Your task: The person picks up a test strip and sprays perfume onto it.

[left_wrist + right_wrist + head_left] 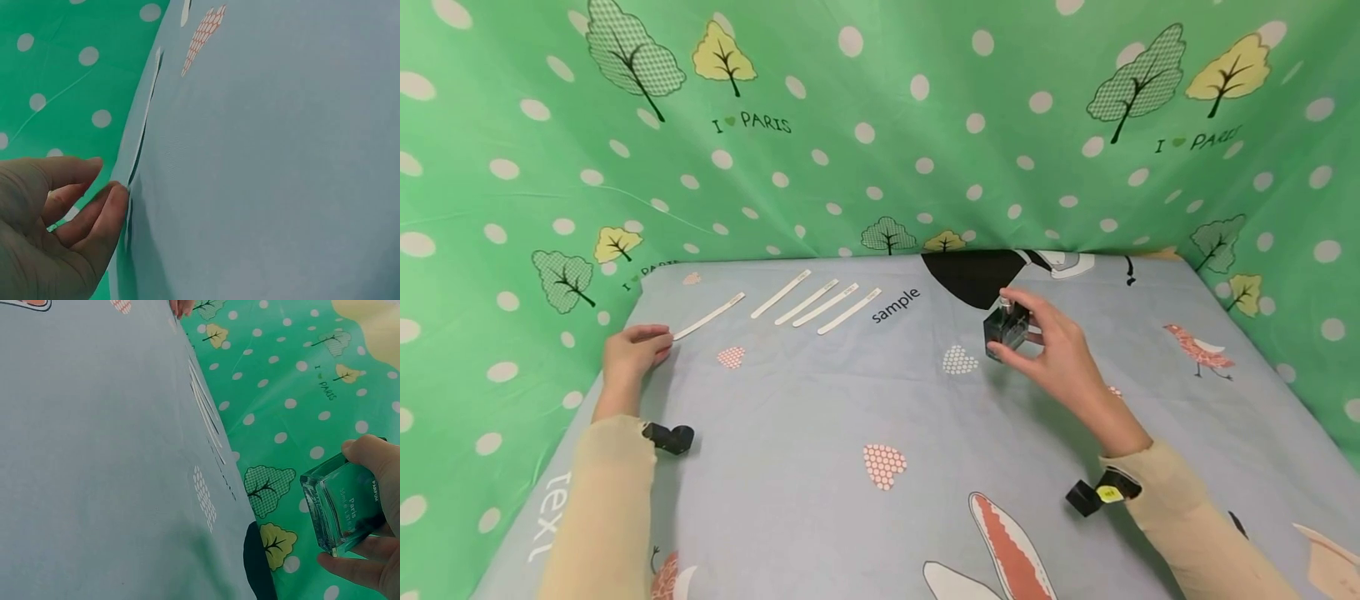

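Start nearest the camera with the pale sleeves (598,508), stretched out over the cloth (775,475). Note next the right hand (1063,354), curled and gripping the bottle (1011,327) above the cloth, right of the strips (848,312); then the left hand (632,354), seemingly pinching the near end of the leftmost strip (709,317). Expect the bottle to be stiff, smooth, perhaps slippery, heavy for its size, breakable; best gripped firmly across opposite sides. Judge the strips light, thin, easily creased; best taken by the plain end, away from the print.
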A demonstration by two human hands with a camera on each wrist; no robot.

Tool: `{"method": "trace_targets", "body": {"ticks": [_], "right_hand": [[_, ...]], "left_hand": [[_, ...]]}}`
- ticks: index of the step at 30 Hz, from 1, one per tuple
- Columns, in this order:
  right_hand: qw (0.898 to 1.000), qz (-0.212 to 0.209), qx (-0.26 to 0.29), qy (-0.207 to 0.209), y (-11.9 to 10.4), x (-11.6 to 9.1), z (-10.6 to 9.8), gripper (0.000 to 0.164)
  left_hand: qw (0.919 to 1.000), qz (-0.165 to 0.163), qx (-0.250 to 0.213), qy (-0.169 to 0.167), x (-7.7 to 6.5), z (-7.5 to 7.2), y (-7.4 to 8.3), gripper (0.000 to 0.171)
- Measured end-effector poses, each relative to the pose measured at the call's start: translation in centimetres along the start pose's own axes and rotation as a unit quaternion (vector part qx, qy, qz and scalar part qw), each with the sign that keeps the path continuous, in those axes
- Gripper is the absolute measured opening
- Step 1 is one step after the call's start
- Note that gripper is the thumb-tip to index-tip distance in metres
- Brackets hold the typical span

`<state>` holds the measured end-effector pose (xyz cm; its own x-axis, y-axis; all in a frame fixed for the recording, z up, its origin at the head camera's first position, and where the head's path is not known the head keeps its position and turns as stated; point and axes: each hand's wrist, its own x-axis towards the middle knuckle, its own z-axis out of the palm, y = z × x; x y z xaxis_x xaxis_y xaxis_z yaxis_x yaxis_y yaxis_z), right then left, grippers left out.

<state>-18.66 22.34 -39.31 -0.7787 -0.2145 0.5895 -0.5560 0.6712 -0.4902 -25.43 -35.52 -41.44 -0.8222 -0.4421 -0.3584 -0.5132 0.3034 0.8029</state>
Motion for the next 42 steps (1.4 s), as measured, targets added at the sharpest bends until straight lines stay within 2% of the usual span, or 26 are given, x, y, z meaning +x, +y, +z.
{"method": "trace_targets", "body": {"ticks": [5, 10, 16, 29, 38, 42], "right_hand": [[1.0, 0.004, 0.0, -0.002, 0.0, -0.1, 0.0, 0.076], [1.0, 0.009, 0.0, -0.002, 0.0, -0.1, 0.0, 0.076], [1.0, 0.012, -0.001, -0.003, -0.1, -0.1, 0.0, 0.076], [1.0, 0.015, -0.001, -0.003, -0.2, 0.0, -0.1, 0.077], [1.0, 0.01, 0.0, -0.001, -0.1, 0.1, -0.1, 0.077], [1.0, 0.008, 0.002, 0.0, 0.0, 0.1, -0.1, 0.077]], "left_hand": [[0.9999, 0.01, -0.002, -0.003, -0.3, 0.0, 0.0, 0.037], [0.9997, 0.023, -0.008, -0.01, -0.4, 0.7, 0.3, 0.038], [0.9993, 0.035, 0.004, -0.012, -0.5, 1.9, 0.8, 0.045], [0.9971, 0.071, 0.003, -0.027, -0.6, 4.4, 1.4, 0.045], [0.995, 0.09, 0.016, -0.041, -0.5, 6.7, 2.1, 0.045], [0.9927, 0.11, 0.015, -0.045, -0.5, 7.8, 2.4, 0.044]]}}
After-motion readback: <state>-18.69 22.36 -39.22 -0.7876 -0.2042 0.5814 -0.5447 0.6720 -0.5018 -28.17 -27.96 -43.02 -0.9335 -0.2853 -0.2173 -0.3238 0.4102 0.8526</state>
